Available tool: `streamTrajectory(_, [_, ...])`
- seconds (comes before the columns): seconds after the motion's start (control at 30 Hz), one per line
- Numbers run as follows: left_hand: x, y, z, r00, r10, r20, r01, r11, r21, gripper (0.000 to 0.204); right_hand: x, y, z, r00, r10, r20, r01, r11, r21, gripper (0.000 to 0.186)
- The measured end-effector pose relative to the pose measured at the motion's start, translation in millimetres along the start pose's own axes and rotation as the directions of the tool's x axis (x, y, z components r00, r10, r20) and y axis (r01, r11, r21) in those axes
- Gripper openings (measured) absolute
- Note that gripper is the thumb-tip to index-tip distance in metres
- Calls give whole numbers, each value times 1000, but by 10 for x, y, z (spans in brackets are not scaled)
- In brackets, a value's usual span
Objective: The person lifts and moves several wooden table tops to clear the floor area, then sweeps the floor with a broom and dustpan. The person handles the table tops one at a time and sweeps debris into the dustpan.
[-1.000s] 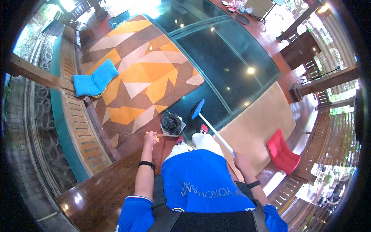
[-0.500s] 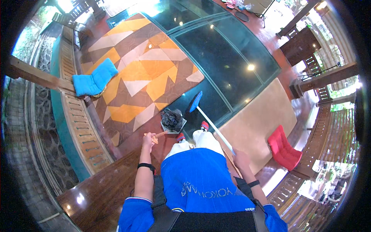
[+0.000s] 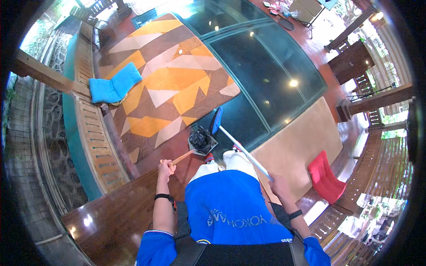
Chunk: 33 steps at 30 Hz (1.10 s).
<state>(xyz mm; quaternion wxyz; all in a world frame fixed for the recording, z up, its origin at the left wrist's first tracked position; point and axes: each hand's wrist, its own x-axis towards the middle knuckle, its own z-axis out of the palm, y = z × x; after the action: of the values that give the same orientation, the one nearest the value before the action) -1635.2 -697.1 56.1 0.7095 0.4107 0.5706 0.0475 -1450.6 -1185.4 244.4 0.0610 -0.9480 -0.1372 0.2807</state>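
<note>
My left hand (image 3: 166, 168) is wrapped round the wooden handle of a dustpan (image 3: 213, 146). A dark, crumpled heap (image 3: 201, 139), perhaps a black plastic bag, fills the pan, which is low in front of my feet. In my right hand (image 3: 278, 184) is the white pole of a broom (image 3: 244, 150), slanting away from me. The blue broom head (image 3: 216, 120), with dark bristles, is just beyond the dustpan, close to its far right side. Whether the bristles touch the pan or the heap, I cannot tell.
An orange, brown and pink patterned rug (image 3: 171, 84) lies ahead left, with a blue cushion (image 3: 116, 84) at its edge. Dark glass floor panels (image 3: 253, 66) are ahead. To the right are a beige mat (image 3: 299, 137) and a red cushion (image 3: 326, 177). A wooden surface (image 3: 120, 213) is near left.
The broom head has come left and nearer the dustpan. My left hand has moved slightly left and down, and the dustpan now sits slightly further right. The view has shifted a little.
</note>
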Motion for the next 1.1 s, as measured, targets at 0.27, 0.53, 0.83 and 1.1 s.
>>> streamTrajectory(0.27, [-150, -128, -342, 983, -78, -166, 70, 996, -51, 31, 185, 22, -324, 993, 117, 20, -118, 992, 37, 50])
streamTrajectory(0.53, [-292, -432, -364, 948, -40, -316, 35, 999, -23, 43, 843, 108, -602, 994, 71, 81, -62, 993, -102, 45])
streamTrajectory(0.83, [-714, -1037, -72, 887, -110, -449, 14, 977, -212, 40, 2079, 591, -884, 890, 203, 409, -189, 979, -75, 30])
streamTrajectory(1.1, [-1190, -1181, 507, 793, -130, -595, -15, 973, -232, 42, 2899, 1064, -1063, 884, -85, 460, 189, 964, -185, 36])
